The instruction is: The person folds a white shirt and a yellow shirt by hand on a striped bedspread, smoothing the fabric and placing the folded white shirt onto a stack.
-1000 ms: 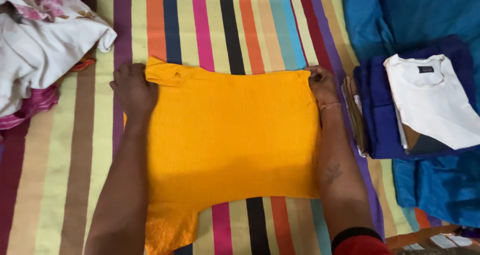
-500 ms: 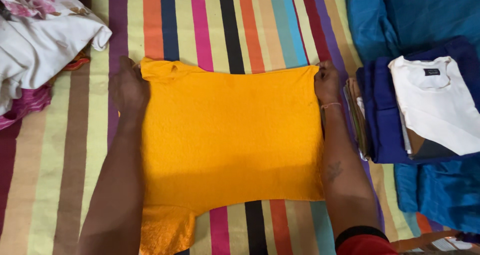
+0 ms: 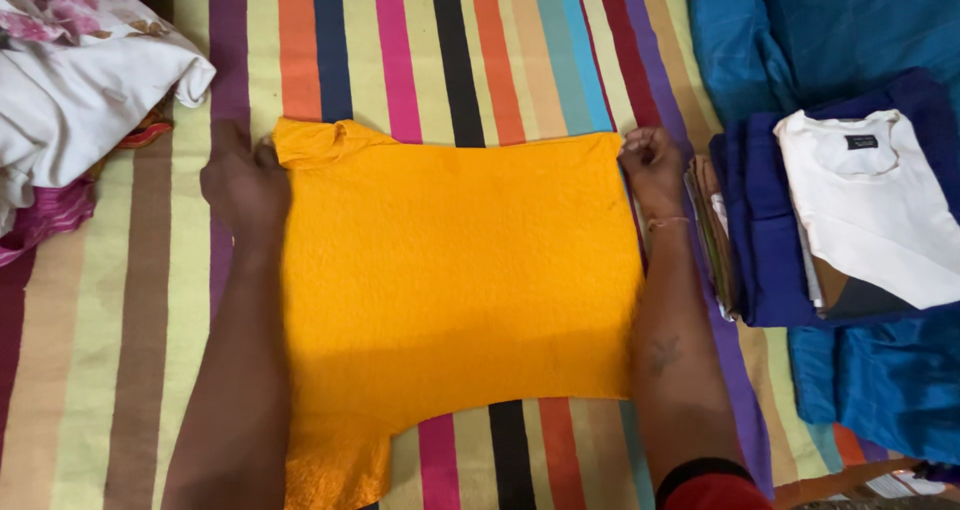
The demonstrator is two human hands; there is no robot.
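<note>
While both hands pinch its far corners, the yellow shirt [image 3: 455, 280] lies flat (soft, light, floppy). Left hand [image 3: 243, 182] and right hand [image 3: 650, 165] are each closed on cloth.

We have a single view, from a camera worn on the head, looking steeply down and close over both forearms at the striped bedsheet [image 3: 480, 50]. Its top edge faces away from us; the right edge takes in a stack of folded clothes [image 3: 850, 220].
</note>
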